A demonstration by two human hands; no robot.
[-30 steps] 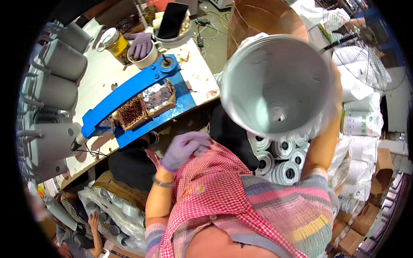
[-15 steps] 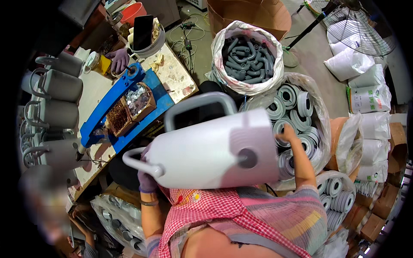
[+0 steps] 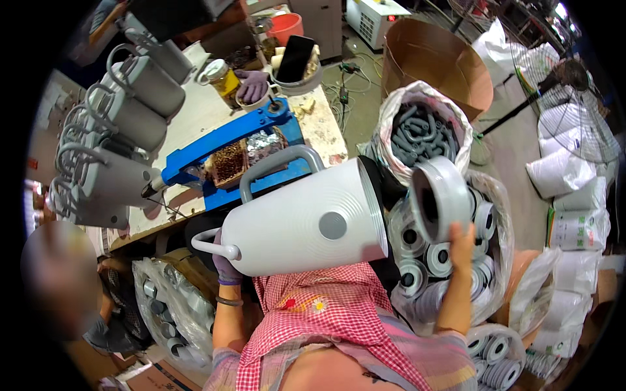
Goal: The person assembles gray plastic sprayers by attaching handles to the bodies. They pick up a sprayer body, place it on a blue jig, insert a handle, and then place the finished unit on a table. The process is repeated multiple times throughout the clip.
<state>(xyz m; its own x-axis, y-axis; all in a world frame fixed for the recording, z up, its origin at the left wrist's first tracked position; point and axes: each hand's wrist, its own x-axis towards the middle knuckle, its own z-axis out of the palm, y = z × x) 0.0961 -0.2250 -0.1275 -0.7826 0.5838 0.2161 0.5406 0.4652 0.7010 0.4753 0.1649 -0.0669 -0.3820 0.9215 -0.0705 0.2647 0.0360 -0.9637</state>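
Finished grey jugs crowd your bench's left edge. Your gloved left hand grips the white jug body underneath, over your lap. Your right hand clasps a grey lid; sacks of parts hem its side.

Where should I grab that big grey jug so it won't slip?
Probably by the curved handle on the upper side of the grey jug, coming from above. The jug lies tilted on its side, and its body is wide and smooth, while the handle arches clear of it, leaving room for fingers. The left hand steadies the narrow spout end; the right hand holds a grey ring.
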